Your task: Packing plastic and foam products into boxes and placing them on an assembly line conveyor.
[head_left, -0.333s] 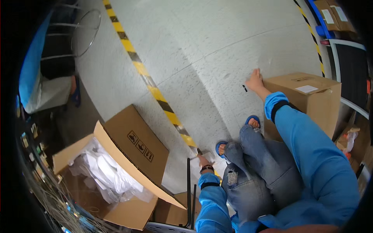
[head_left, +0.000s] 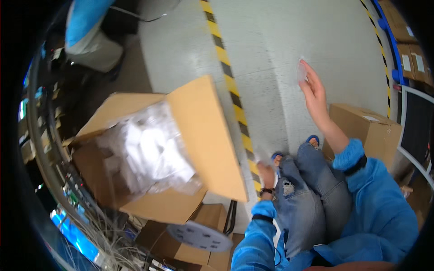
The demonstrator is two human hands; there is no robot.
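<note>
My right hand (head_left: 315,92) is raised over the grey floor, its fingers pinching a small clear plastic piece (head_left: 301,72), perhaps a bag or film. Low beside my knees, my left hand (head_left: 266,174) is smeared by motion, so its fingers and anything in them cannot be made out. To the left of it stands an opened cardboard box (head_left: 212,135) with its flaps spread. White items in clear plastic wrapping (head_left: 149,144) fill that box.
A closed cardboard box (head_left: 368,135) stands on the floor by my right forearm. Yellow-black tape (head_left: 233,90) runs along the floor. A round grey stool seat (head_left: 199,235) is near the opened box. Another person's leg (head_left: 97,52) shows at upper left; cables (head_left: 104,244) crowd the lower left.
My right hand has lifted from near the floor beside the closed box, now with the clear plastic in its fingers. The view has turned left, bringing the opened box further in.
</note>
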